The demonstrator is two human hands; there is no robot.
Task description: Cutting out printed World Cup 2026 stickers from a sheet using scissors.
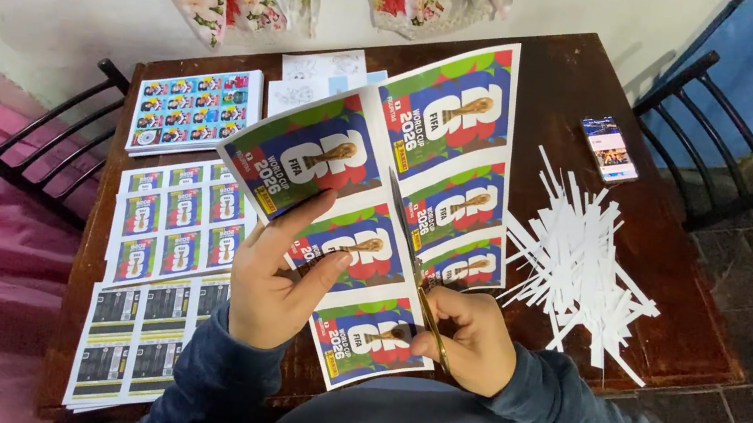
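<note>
Two hands work one printed sheet [399,195] held above the bench [668,278]: the left hand [271,275] pinches its left edge, fingers closed on the paper, while the right hand [472,342] grips scissors [418,268] — blades partway up the middle gap. Cutting appears underway; continuing likely needs a straight line between panels — beside white offcut strips [580,264].

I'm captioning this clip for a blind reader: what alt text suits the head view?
The right hand cuts with scissors up the middle of a colourful printed sheet that the left hand holds above a wooden table. White paper strips lie to the right, printed sheet stacks to the left.
</note>
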